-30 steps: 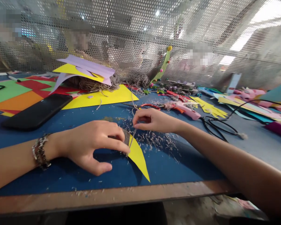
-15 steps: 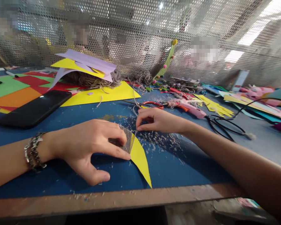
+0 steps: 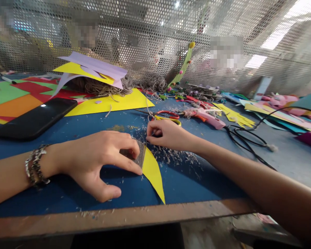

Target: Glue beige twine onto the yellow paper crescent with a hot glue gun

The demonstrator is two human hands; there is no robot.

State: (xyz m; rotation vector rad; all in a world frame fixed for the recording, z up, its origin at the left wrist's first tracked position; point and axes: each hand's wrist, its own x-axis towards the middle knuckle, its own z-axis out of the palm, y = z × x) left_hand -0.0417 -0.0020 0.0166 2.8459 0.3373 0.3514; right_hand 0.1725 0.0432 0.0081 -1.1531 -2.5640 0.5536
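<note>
A yellow crescent-shaped paper (image 3: 154,172) lies flat on the blue tabletop, with rows of grey string (image 3: 140,152) laid side by side across part of it. My left hand (image 3: 107,160) rests over the string-covered part, fingertips pressing on it and thumb stretched out apart. One finger touches the border between string and bare yellow. Just beyond the paper, my right hand (image 3: 168,135) pinches the loose grey string (image 3: 148,107) between thumb and forefinger at the upper end of the rows. What lies under my left fingers is hidden.
Scissors (image 3: 168,115) and a pink glue gun (image 3: 209,118) with a black cord (image 3: 241,145) lie behind my right hand. A black phone (image 3: 36,119) is at left. Grey string bundles (image 3: 101,86) sit under purple and yellow paper. Small scraps litter the table near its brown edge (image 3: 119,218).
My right hand has moved slightly left and closer to the string rows. The string segment that slanted over the paper now lies against the last row. My left hand keeps its place.
</note>
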